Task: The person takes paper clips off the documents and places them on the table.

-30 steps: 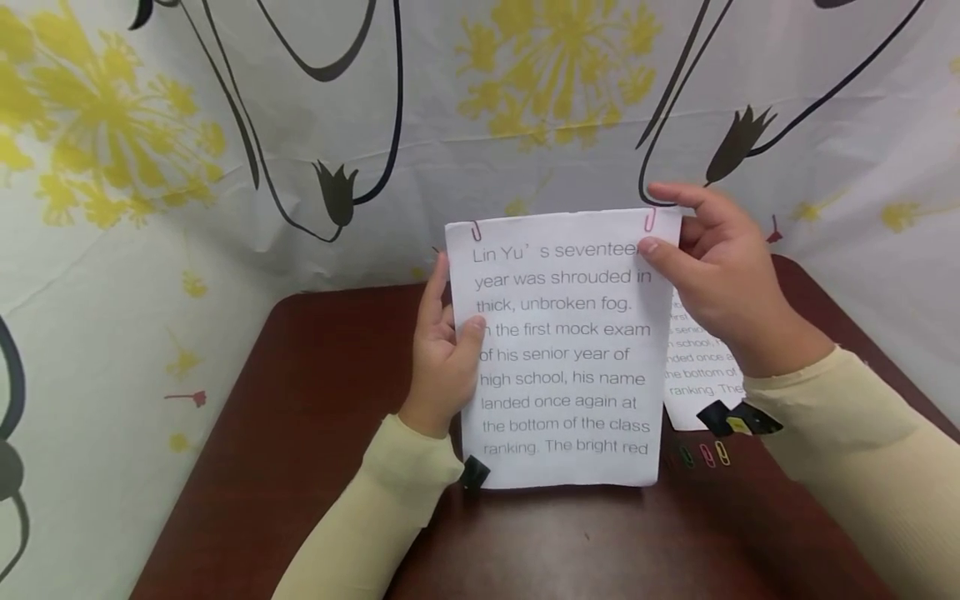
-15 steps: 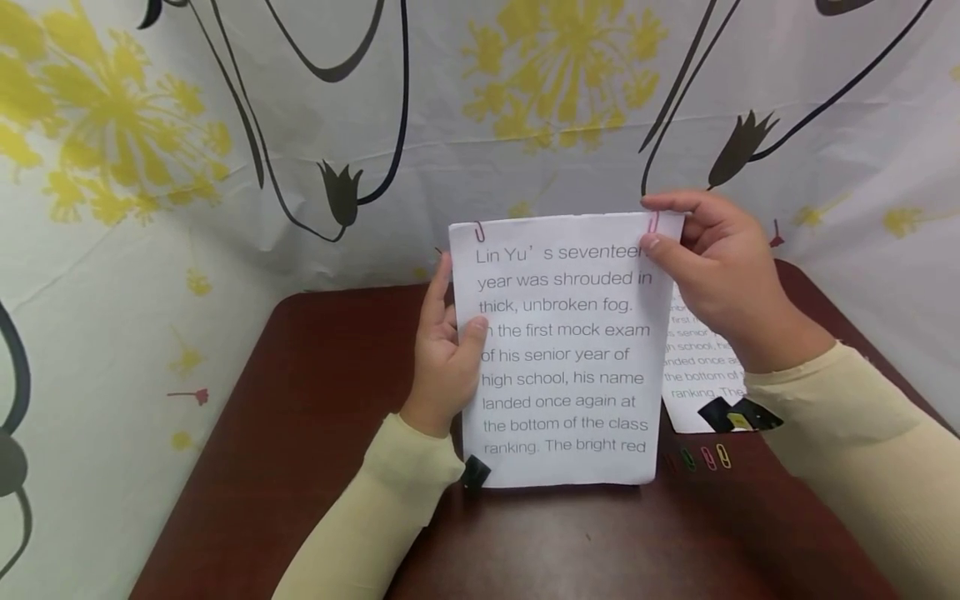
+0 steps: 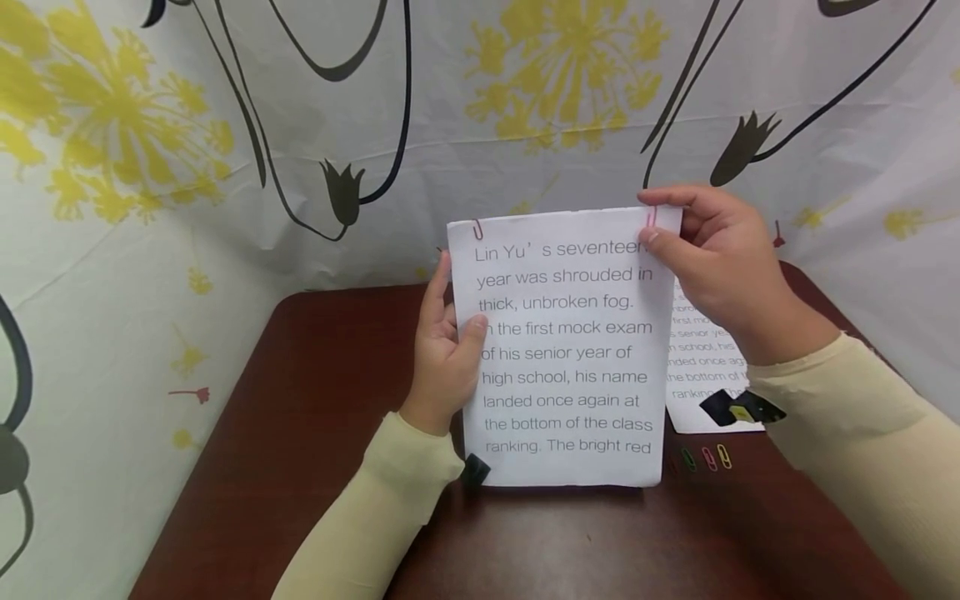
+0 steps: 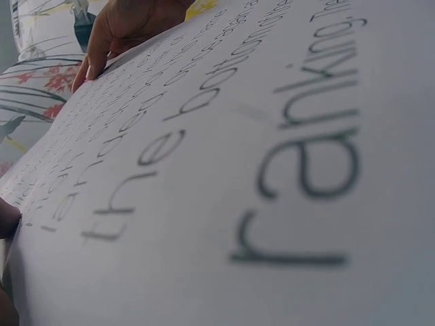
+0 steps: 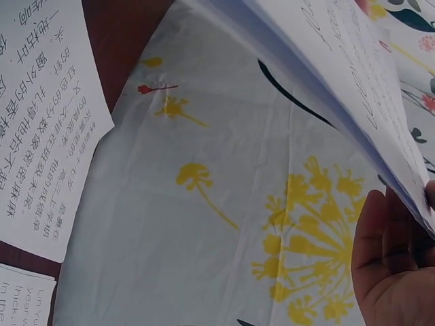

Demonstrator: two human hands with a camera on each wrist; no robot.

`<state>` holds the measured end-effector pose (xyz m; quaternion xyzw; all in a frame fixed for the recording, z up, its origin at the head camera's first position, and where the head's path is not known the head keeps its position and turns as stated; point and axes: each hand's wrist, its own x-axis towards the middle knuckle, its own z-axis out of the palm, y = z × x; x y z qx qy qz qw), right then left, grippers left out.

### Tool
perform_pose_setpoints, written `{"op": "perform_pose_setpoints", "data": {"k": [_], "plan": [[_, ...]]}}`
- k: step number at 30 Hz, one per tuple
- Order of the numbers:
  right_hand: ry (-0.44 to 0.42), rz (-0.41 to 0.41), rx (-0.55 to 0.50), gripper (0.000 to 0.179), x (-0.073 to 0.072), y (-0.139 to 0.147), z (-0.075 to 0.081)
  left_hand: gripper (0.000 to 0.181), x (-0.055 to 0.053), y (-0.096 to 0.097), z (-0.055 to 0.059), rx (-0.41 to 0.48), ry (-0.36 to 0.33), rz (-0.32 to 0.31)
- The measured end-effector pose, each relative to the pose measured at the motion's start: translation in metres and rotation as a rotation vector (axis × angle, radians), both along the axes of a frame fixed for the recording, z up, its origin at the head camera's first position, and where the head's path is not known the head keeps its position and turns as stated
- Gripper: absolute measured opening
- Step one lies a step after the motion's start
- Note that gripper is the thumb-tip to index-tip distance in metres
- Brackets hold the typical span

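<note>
A stack of printed paper [image 3: 566, 350] is held upright over the table, its English text facing the camera. My left hand [image 3: 446, 358] grips the left edge, thumb in front and fingers behind. At the top right corner, my right hand [image 3: 712, 250] pinches the stack, with the thumb tip at a pink paper clip [image 3: 651, 218]. A red paper clip [image 3: 477, 229] sits on the top edge near the left corner. In the left wrist view the print fills most of the frame, and the right hand [image 4: 129, 30] shows at the far edge.
Another printed sheet [image 3: 697, 408] lies on the dark red table [image 3: 337, 358], partly behind the stack and right arm. Several loose paper clips [image 3: 708, 458] lie near it. In the right wrist view lies a sheet with Chinese text [image 5: 47, 129]. A patterned cloth [image 3: 450, 108] hangs behind the table.
The stack and both hands stay almost in place. The right thumb has shifted slightly at the pink clip, and the right forearm has risen a little.
</note>
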<state>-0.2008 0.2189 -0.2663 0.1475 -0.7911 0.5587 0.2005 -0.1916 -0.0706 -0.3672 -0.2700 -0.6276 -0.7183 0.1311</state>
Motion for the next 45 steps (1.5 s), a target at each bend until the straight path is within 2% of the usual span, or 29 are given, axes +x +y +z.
{"op": "perform_pose_setpoints", "data": {"k": [5,21,33,41,45], "plan": [[-0.025,-0.014,0.023,0.038,0.0,0.001,0.003,0.086,-0.001,0.0,0.0,-0.004,0.006,0.006],[-0.011,-0.016,-0.004,0.036,-0.002,0.001,0.008,0.085,-0.002,0.001,0.0,0.016,0.011,-0.018],[0.016,0.06,-0.156,0.034,-0.008,0.005,0.013,0.086,-0.003,0.001,-0.002,0.009,0.005,-0.019],[0.02,0.004,-0.096,0.034,-0.009,0.005,0.021,0.087,-0.003,0.002,-0.003,0.016,0.005,-0.028],[0.03,0.013,-0.114,0.032,-0.009,0.006,0.026,0.087,-0.003,0.003,-0.003,0.02,-0.006,-0.035]]}}
